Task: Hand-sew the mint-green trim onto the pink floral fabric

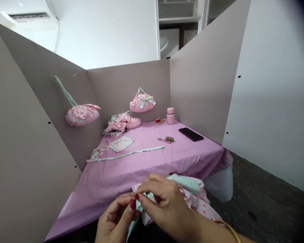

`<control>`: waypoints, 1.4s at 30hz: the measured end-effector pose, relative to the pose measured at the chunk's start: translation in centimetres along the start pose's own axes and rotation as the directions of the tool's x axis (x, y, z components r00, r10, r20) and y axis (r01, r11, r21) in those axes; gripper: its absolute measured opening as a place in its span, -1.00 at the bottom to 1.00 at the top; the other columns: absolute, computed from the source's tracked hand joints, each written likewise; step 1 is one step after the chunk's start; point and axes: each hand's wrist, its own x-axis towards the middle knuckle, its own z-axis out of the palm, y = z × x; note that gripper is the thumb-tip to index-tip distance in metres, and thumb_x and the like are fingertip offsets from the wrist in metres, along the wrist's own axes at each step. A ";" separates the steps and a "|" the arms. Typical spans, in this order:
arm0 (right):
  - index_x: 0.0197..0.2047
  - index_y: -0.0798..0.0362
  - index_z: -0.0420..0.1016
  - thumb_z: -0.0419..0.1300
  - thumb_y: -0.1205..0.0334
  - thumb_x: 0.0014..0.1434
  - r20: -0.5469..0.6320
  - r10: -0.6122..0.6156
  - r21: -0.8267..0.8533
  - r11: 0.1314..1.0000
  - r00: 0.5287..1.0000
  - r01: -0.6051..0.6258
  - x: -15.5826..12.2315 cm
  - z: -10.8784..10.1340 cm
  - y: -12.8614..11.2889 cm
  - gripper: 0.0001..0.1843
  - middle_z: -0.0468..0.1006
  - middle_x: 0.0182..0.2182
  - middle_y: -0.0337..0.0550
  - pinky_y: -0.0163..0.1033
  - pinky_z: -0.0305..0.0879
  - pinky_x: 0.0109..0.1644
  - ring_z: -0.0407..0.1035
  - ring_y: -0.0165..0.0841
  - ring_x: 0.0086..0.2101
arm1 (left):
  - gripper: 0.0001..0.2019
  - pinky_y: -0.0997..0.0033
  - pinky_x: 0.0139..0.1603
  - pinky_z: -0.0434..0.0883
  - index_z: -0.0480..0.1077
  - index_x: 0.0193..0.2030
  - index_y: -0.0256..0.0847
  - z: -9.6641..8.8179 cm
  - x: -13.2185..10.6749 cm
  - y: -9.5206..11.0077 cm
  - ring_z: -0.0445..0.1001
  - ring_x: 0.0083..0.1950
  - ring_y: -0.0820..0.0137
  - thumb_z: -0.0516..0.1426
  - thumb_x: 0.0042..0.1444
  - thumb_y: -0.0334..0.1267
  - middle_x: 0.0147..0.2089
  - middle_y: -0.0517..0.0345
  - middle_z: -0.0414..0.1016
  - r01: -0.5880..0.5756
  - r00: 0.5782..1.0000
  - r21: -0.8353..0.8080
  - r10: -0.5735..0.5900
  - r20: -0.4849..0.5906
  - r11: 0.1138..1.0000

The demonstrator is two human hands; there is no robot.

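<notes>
Close to my lap, both hands meet over a bunched cloth piece (202, 206), white-pink with red dots and mint-green parts. My left hand (118, 216) is closed, thumb and fingers pinching a mint-green edge (139, 206) of the cloth. A thin dark needle (131, 194) shows by its fingertips; which fingers grip it is hard to see. My right hand (164, 200) lies over the cloth with thumb and forefinger pinched together, touching the left fingertips. What sits inside that pinch is hidden. A mint-green strip (132, 229) hangs beneath the left hand.
On the purple-covered table (142, 167) lie a fabric strip (131, 153), a folded cloth piece (121, 144), thread snips (164, 140), a thread spool (170, 138), a phone (191, 134), a pink bottle (170, 116) and a cloth pile (121, 122). Two pink pouches (83, 114) hang on grey panels.
</notes>
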 end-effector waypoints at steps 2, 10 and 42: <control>-0.36 0.06 0.57 0.13 0.45 0.06 -0.050 0.005 0.072 0.997 0.999 -0.002 0.0 0.0 0.1 -0.81 0.51 -0.36 -0.13 -0.34 0.26 -0.19 0.37 -0.33 -0.21 | -0.83 0.56 -0.41 0.41 0.56 -0.45 -0.19 -0.2 0.0 -0.2 0.41 -0.48 0.47 0.36 -0.21 -0.20 -0.44 0.14 0.56 -0.012 1.000 -0.033 0.012 -0.008 0.999; -0.38 0.16 0.48 0.08 0.35 0.14 0.064 0.221 0.249 0.941 0.973 -0.230 -0.4 0.6 0.5 -0.84 0.46 -0.55 -0.22 -0.41 0.18 -0.48 0.30 -0.46 -0.53 | -0.82 0.60 -0.47 0.39 0.55 -0.46 -0.21 0.4 -0.2 0.1 0.43 -0.52 0.49 0.37 -0.22 -0.19 -0.51 0.18 0.54 0.042 0.999 -0.056 -0.042 0.000 0.998; -0.42 0.03 0.51 0.13 0.01 0.16 0.325 -0.032 0.424 0.898 0.945 -0.116 -2.4 -1.8 -1.2 -0.71 0.38 -0.66 -0.30 -0.45 0.10 -0.63 0.23 -0.53 -0.66 | -0.78 0.57 -0.45 0.41 0.53 -0.47 -0.23 0.3 -0.2 0.4 0.47 -0.49 0.44 0.37 -0.25 -0.16 -0.51 0.16 0.56 0.063 0.998 -0.051 -0.064 -0.028 0.997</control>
